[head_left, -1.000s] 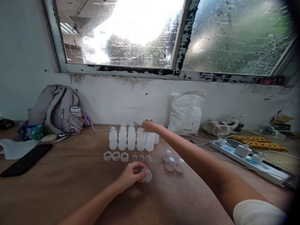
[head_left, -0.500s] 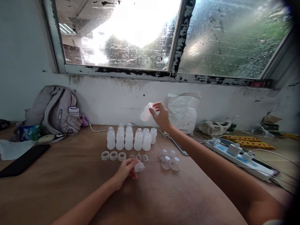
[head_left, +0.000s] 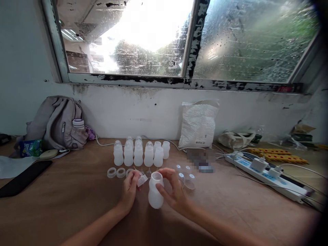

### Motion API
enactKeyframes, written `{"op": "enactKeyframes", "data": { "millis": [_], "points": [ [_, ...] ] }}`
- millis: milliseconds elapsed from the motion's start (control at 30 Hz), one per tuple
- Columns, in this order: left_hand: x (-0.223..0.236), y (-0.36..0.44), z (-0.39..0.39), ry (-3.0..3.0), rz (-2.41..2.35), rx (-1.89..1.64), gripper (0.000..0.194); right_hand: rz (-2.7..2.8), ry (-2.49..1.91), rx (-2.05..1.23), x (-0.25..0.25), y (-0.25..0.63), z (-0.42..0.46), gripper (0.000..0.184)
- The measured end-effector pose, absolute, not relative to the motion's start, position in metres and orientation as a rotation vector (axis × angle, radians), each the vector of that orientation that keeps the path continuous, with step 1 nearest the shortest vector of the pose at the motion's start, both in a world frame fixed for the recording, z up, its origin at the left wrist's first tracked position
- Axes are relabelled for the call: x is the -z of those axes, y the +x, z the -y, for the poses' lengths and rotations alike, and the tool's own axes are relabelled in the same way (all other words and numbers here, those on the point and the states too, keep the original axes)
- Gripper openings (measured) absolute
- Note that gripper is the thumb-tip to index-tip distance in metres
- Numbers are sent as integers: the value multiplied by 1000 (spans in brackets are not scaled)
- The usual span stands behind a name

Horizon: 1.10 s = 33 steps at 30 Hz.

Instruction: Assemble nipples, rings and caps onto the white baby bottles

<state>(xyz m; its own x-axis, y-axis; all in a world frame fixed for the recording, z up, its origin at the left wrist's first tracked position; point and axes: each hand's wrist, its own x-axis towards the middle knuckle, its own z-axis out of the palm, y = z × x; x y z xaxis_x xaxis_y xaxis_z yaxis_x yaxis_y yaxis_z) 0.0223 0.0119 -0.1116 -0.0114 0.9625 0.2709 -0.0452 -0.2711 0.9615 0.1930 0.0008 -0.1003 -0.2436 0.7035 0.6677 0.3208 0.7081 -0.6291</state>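
My right hand [head_left: 174, 189] is closed around an uncapped, frosted baby bottle [head_left: 155, 196], upright at the front of the group. Just left of its mouth, my left hand [head_left: 130, 188] pinches a translucent screw ring [head_left: 142, 180] that seems to carry a clear nipple. Behind both hands stand several frosted bottles; those on the left, such as one bottle [head_left: 118, 154], wear clear domed caps. Loose screw rings [head_left: 111, 172] lie in a row left of my left hand, partly hidden by it. Clear nipples [head_left: 148, 173] lie behind the hands. Clear domed caps [head_left: 190, 184] rest beyond my right hand.
A backpack [head_left: 57, 124] leans on the wall at the left, near a black flat case [head_left: 25, 179]. At the back stands a white plastic bag [head_left: 198, 124]. A power strip [head_left: 269, 177] with chargers and cables runs along the right.
My right hand has brought the bottle down from the air near the wall to the front of the table. My left hand has shifted slightly left and tilted the screw ring toward the bottle.
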Motion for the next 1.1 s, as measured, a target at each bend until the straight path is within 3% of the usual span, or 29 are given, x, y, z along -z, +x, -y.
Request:
{"op": "enactKeyframes", "data": {
  "millis": [133, 433, 667, 933, 1100],
  "points": [
    [97, 31, -11, 1584, -1062, -1551, 22, 1805, -790, -492, 116, 192, -3, 38],
    [93, 46, -13, 2017, -840, -1395, 13, 1797, -795, -571, 117, 194, 2, 47],
    [116, 50, -15, 1790, -766, -1380, 24, 1793, -713, -579, 116, 195, -4, 34],
    [111, 50, -6, 1537, -779, -1284, 34, 1825, -755, -451, 108, 196, -3, 28],
    [111, 48, -8, 1534, -727, -1285, 28, 1945, -728, -486, 84, 207, 1, 19]
  ]
}}
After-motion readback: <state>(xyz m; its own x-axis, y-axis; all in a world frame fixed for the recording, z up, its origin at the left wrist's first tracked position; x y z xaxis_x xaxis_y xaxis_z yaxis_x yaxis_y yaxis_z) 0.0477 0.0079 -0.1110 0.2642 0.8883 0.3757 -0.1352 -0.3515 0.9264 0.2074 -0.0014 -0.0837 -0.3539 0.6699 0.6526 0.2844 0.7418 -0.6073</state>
